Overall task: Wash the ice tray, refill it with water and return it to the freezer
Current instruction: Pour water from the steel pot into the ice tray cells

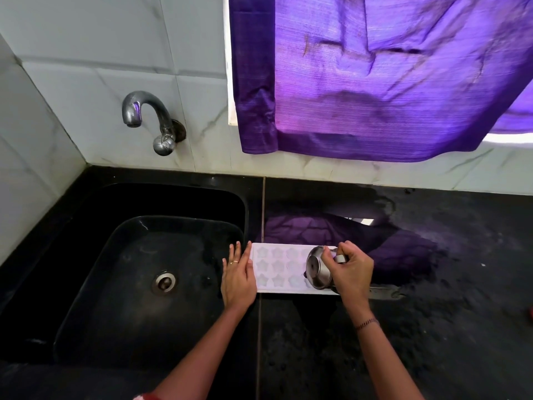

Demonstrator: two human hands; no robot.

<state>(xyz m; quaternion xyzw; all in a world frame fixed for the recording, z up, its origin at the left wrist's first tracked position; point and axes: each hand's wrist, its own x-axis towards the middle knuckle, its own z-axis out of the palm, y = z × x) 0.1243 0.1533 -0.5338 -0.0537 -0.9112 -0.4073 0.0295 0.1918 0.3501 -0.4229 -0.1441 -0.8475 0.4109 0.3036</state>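
The refill looks to be the step in hand — washing seems done, the freezer trip is not yet made. The white ice tray (277,267) lies flat on the black counter (432,327), just at 3 o'clock of the sink (129,284), its star-shaped pockets facing up. The right hand (350,269) grasps a small steel cup (318,269) tipped over the tray's right end; whether water is running I cannot tell. The left hand (238,274) lies flat and unclenched, fingers spread, pressing the tray's left end. Next calls for a slow pour along the remaining pockets, then a level lift — spilling is the risk. Behind, at 12 o'clock, white tiles and a purple curtain (375,76); the tap (150,119) sits at 10 o'clock.
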